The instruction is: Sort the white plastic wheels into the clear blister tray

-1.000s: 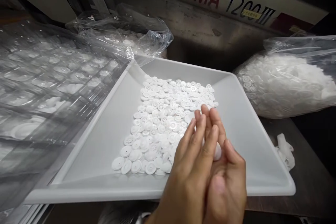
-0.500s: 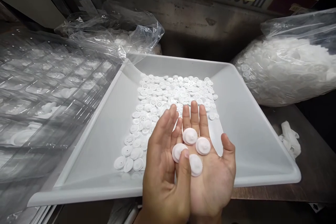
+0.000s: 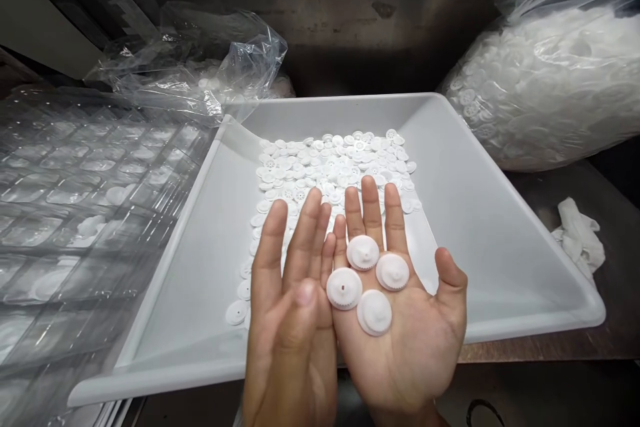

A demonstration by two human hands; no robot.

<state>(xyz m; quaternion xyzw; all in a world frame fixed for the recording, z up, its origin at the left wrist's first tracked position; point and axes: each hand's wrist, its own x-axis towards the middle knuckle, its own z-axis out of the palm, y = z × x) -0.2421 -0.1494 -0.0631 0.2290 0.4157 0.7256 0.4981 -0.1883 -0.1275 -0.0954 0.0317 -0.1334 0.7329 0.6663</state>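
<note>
My right hand (image 3: 400, 327) is palm up over the near part of a light grey tray (image 3: 465, 213), its fingers stretched out. Several round white plastic gears (image 3: 363, 253) lie on its palm and at the base of its fingers. One shows a small slot in its centre; the others have raised middles. Beside it, touching along the little-finger side, my left hand (image 3: 295, 300) has its fingers spread and its thumb folded across in front of the palm. Nothing rests in it. Behind both hands, a layer of similar white gears (image 3: 330, 167) covers the tray's floor, partly hidden by my fingers.
Left of the tray, clear plastic blister trays (image 3: 75, 173) hold some white parts. A crumpled clear bag (image 3: 200, 73) sits at the back left corner. At right stands a full bag of white gears (image 3: 560, 80), with a crumpled white glove-like cloth (image 3: 580, 233) on the dark bench.
My left hand has moved left and opened, its thumb leaving the gears. The gears stay on my right palm, now fully visible. The view has tilted downward.
</note>
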